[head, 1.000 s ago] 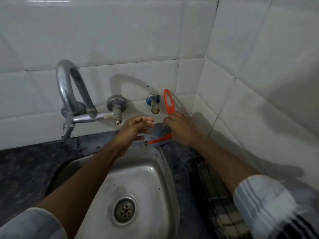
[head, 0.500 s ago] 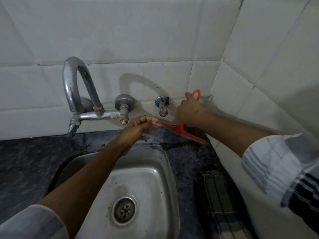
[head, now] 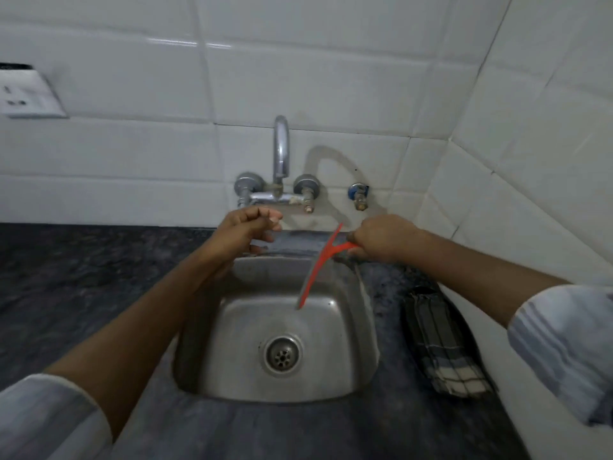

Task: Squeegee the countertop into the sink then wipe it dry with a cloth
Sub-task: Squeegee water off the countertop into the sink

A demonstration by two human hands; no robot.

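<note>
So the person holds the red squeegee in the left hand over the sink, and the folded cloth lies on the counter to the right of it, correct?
Not quite: the head view shows the right hand gripping the red squeegee over the sink. The left hand holds nothing. The folded cloth does lie on the counter, right of the sink.
</note>
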